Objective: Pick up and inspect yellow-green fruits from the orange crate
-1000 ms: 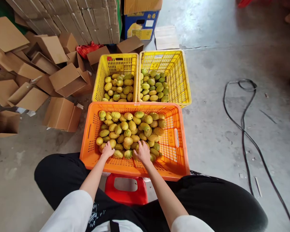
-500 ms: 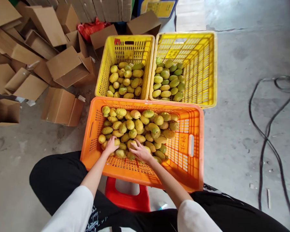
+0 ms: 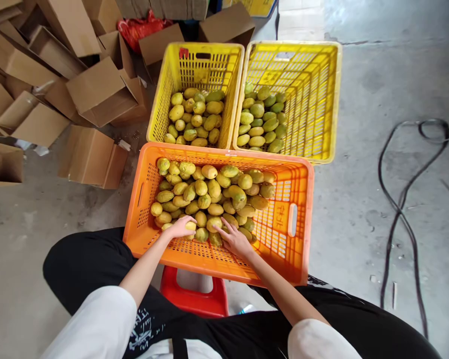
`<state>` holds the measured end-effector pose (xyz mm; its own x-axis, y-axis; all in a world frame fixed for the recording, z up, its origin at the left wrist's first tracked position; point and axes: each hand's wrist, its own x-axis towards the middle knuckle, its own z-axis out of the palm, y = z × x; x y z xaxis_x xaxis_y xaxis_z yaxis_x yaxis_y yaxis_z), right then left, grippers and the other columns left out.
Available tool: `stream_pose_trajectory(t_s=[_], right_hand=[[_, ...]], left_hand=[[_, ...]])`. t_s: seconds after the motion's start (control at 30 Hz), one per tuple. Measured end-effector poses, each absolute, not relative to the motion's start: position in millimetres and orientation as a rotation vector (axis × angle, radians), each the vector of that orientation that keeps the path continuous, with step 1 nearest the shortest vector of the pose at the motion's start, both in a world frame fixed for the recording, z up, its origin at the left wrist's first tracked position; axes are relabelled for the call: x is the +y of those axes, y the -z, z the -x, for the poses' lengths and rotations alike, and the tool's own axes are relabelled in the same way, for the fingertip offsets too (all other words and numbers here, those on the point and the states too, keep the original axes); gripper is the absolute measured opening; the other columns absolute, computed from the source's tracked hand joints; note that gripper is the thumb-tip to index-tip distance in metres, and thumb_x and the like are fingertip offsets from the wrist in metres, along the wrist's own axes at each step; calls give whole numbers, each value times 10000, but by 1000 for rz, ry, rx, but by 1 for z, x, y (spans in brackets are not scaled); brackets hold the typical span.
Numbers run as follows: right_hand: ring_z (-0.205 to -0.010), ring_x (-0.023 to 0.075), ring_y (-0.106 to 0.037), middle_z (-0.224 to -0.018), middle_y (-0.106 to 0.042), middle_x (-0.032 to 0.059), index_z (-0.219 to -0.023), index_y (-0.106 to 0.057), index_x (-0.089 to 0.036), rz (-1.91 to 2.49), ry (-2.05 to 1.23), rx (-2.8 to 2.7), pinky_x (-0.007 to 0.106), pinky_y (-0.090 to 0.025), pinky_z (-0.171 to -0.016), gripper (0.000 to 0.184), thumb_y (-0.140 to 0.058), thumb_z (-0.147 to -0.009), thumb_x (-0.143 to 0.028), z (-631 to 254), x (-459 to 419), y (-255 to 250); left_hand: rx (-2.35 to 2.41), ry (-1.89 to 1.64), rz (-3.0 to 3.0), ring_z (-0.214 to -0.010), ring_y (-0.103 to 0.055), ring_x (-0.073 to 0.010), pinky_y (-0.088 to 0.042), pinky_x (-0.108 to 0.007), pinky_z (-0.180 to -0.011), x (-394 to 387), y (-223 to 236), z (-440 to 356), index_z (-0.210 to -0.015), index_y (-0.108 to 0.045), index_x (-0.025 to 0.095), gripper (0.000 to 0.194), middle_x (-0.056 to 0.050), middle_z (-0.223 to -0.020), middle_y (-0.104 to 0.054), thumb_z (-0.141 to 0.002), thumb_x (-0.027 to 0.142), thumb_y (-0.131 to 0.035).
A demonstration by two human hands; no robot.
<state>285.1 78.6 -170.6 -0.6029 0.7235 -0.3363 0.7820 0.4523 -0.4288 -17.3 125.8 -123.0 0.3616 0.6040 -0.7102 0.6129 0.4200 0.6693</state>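
Observation:
An orange plastic crate (image 3: pixel 132 239) stands tilted in front of me, holding many oval yellow-green fruits (image 3: pixel 201 187) that look like small papayas or mangoes. At its near side my left hand (image 3: pixel 179 228) is closed around a yellow fruit (image 3: pixel 190 226), its fingertips partly hidden. My right hand (image 3: pixel 237 242) lies over the pile farther right. Its fingers are spread, the tips against a yellowish fruit (image 3: pixel 214 224) without wrapping round it.
Two yellow crates, a left one (image 3: pixel 157 107) and a right one (image 3: pixel 318 99), stand behind the orange crate with similar fruits. Cardboard boxes (image 3: pixel 97 92) are heaped at left. A red stool (image 3: pixel 194 301) is under the near edge. A black cable (image 3: pixel 400 207) lies at right.
Both hands have shifted right along the near side of the pile. The left hand has left the fruits at the left end. My view has moved slightly.

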Motion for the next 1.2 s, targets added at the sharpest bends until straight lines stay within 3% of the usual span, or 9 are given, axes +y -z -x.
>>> stream_pose_trajectory(t_s=[0.07, 0.13, 0.27, 0.47, 0.6, 0.7, 0.9, 1.03, 1.2], right_hand=[[-1333, 357, -569, -1618, -488, 130, -1640, -395, -382, -1301, 828, 2562, 451, -572, -966, 840, -595, -865, -130, -290, 76, 163], [-1272, 356, -596, -1528, -567, 149, -1643, -395, -375, -1271, 844, 2520, 445, -572, -941, 823, -604, -877, -155, -291, 81, 154], [-1151, 321, -639, -1382, -654, 176, -1644, -411, -304, -1341, 917, 2477, 454, -522, -1014, 680, -568, -983, -307, -280, 105, 136], [-1393, 403, -463, -1582, -489, 227, -1589, -477, -183, -1376, 1007, 2376, 514, -427, -1124, 768, -731, -890, -373, -230, 123, 141], [-1303, 390, -489, -1471, -555, 213, -1417, -612, -181, -1584, 1006, 2194, 469, -490, -1002, 531, -661, -944, -416, -196, 120, 151], [-1248, 369, -497, -1392, -584, 202, -1329, -641, -185, -1688, 984, 2127, 463, -499, -975, 408, -621, -971, -380, -183, 121, 153], [-1240, 377, -479, -1417, -545, 184, -1280, -637, -220, -1752, 968, 1960, 430, -550, -854, 404, -700, -905, -356, -170, 128, 151], [-1263, 379, -476, -1435, -525, 172, -1275, -634, -235, -1700, 1003, 1921, 428, -567, -847, 416, -729, -889, -362, -167, 136, 151], [-1295, 398, -478, -1446, -515, 180, -1307, -627, -221, -1663, 1029, 1879, 449, -572, -876, 453, -737, -889, -357, -168, 143, 150]], left_hand=[[1098, -33, -1087, -1062, -735, -286, -532, -396, -1028, 129, 121, 5, -885, -785, 208, 206, -73, -1026, -796, -852, 384, -681], [1039, -71, -1031, -977, -753, -273, -547, -393, -1000, 136, 120, -6, -820, -783, 198, 329, -81, -931, -806, -938, 418, -569], [1631, -263, -1378, -1220, -669, -300, -489, -439, -1123, 161, 123, 3, -1095, -738, 177, 259, -140, -1214, -759, -944, 231, -534], [1784, 265, -1776, -1366, -587, -397, -461, -496, -1171, 177, 135, 46, -1450, -536, 170, 643, -214, -1630, -417, -826, 142, -688], [1807, 404, -1789, -1292, -654, -352, -497, -456, -1128, 175, 143, 45, -1476, -512, 192, 610, -211, -1639, -379, -884, 45, -525], [1882, 376, -1715, -1203, -697, -345, -525, -462, -1075, 176, 149, 33, -1443, -522, 196, 530, -212, -1617, -361, -921, 126, -581], [2171, 160, -1421, -1349, -551, -435, -458, -546, -1113, 180, 159, -11, -1350, -519, 132, 690, -252, -1554, -308, -781, 332, -854], [2256, 160, -1305, -1425, -439, -449, -465, -565, -1068, 180, 155, -26, -1352, -526, 176, 617, -227, -1549, -322, -806, 254, -803], [2317, 191, -792, -1318, -516, -471, -446, -596, -1024, 176, 148, -23, -1334, -520, 242, 565, -217, -1498, -416, -847, 353, -783]])
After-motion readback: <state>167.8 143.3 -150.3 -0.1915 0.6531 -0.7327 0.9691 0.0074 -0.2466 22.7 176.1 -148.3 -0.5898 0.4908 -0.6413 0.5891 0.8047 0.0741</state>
